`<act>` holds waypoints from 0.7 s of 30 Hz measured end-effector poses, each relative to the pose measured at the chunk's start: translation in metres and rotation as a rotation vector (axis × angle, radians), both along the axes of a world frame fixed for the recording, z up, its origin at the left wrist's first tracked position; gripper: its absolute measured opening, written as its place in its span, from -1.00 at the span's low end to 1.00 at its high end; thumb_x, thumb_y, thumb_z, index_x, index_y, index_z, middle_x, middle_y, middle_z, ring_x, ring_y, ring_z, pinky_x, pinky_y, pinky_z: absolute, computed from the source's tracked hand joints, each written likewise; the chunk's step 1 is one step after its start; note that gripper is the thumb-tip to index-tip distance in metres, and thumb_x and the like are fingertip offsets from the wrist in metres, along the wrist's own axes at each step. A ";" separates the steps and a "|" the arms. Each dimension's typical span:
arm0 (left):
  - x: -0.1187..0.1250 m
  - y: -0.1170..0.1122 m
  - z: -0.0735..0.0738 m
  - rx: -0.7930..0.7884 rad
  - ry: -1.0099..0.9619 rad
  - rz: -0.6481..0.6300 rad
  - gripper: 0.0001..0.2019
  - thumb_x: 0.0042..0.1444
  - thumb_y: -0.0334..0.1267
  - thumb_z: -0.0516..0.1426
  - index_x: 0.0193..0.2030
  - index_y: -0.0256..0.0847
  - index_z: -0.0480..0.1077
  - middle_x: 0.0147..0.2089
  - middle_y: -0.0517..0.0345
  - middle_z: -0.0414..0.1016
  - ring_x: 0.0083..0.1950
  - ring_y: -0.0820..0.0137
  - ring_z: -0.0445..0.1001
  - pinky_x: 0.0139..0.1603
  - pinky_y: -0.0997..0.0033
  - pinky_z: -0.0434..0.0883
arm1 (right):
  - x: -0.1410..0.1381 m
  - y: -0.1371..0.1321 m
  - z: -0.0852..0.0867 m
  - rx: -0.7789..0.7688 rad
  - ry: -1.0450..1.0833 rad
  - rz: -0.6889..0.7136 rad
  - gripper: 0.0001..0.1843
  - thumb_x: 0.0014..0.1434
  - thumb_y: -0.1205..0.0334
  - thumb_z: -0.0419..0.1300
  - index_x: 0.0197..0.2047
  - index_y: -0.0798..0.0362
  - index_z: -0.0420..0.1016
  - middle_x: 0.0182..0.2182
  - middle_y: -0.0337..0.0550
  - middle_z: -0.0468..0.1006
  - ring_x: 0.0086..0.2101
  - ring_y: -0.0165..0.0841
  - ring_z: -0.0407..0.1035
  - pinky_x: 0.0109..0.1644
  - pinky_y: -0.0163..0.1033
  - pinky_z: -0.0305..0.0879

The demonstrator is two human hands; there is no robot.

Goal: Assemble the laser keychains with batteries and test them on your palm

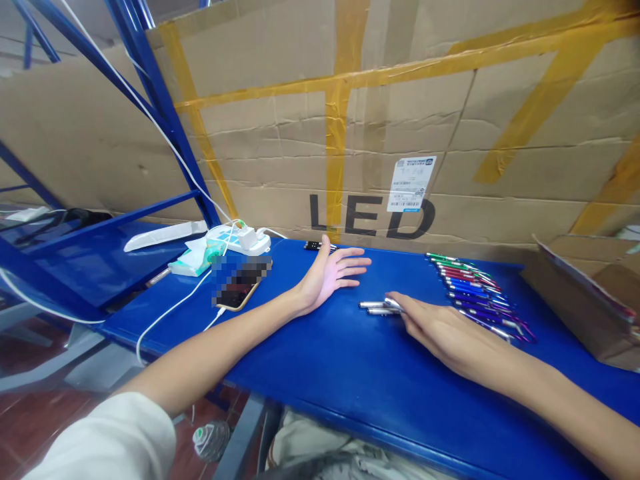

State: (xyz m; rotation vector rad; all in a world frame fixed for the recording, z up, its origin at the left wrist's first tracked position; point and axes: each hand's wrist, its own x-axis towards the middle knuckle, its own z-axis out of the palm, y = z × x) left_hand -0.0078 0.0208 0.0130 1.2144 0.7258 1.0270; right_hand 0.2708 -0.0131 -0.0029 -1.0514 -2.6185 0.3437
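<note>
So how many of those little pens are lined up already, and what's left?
Done: a row of colored pens lies side by side on the blue table. In hand: the right hand touches a few silver pens, apart from the row. The left hand is open, holding nothing. Left: those silver ones.

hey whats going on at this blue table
A person works at a blue table. The right hand lies flat over a few silver pens, fingertips on them. The left hand rests open, palm up, holding nothing. A row of coloured pens lies to the right, and a phone on a white cable sits to the left.
</note>
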 end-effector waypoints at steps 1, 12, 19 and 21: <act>0.000 0.000 0.000 -0.001 -0.001 0.000 -0.12 0.37 0.51 -0.24 0.34 -0.15 0.44 0.43 -0.22 0.49 0.48 -0.04 0.40 0.40 -0.03 0.39 | 0.000 0.000 0.000 0.004 0.003 -0.003 -0.57 0.60 0.06 -0.10 0.37 -0.08 0.36 0.00 0.01 0.71 -0.15 -0.12 0.65 -0.09 -0.03 0.55; -0.001 0.001 -0.003 0.012 0.005 -0.026 -0.11 0.36 0.53 -0.25 0.35 -0.14 0.43 0.44 -0.19 0.48 0.48 -0.02 0.40 0.39 0.00 0.39 | -0.001 0.000 0.004 0.013 -0.013 0.009 -0.64 0.59 0.12 -0.09 0.28 -0.05 0.40 -0.05 0.00 0.71 -0.19 -0.12 0.66 -0.16 -0.09 0.49; -0.001 0.001 -0.004 0.010 0.000 -0.046 -0.09 0.36 0.53 -0.26 0.36 -0.16 0.43 0.45 -0.21 0.48 0.47 -0.03 0.41 0.40 -0.02 0.38 | -0.003 -0.002 0.009 0.017 0.032 0.018 -0.70 0.58 0.11 -0.04 0.18 -0.10 0.45 -0.15 -0.06 0.71 -0.26 -0.17 0.62 -0.18 -0.14 0.46; -0.001 0.000 -0.005 0.013 -0.005 -0.054 -0.09 0.36 0.53 -0.25 0.36 -0.16 0.43 0.45 -0.21 0.48 0.47 -0.04 0.41 0.40 -0.03 0.37 | -0.004 -0.002 0.010 0.013 0.027 0.028 -0.70 0.59 0.10 -0.05 0.16 -0.09 0.45 -0.17 -0.07 0.70 -0.28 -0.17 0.61 -0.19 -0.14 0.45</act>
